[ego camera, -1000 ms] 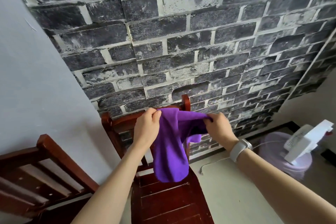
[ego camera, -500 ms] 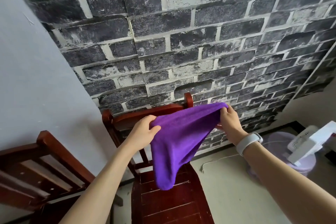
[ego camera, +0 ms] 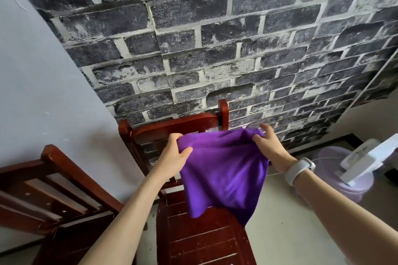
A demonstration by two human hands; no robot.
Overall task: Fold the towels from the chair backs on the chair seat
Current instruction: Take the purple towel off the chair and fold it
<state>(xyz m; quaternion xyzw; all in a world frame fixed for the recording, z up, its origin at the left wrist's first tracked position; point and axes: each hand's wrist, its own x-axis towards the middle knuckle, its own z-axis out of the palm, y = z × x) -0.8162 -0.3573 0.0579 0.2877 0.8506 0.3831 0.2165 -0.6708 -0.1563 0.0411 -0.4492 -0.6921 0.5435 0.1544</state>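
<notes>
item: purple towel. we find it held in the air above the seat of the red wooden chair, in front of the chair back, spread between the two hands. its upper edge runs from hand to hand; the rest hangs loose, and its lowest corner drops over the right front part of the seat. we cannot tell whether that corner touches the wood.

hands: left hand grips the towel's upper left corner, fingers curled over the edge and thumb underneath. right hand pinches the upper right corner, with some fingers lifted off the cloth; a white wristband sits on that wrist.

edges and room: the chair back stands just behind the towel, close to the dark brick-pattern wall. a second red wooden chair stands to the left, apart from the towel, against a grey wall. to the right we see pale floor beside the seat, then a white fan on a lilac round base, well apart from the right hand. the front of the seat lies bare below the towel.
</notes>
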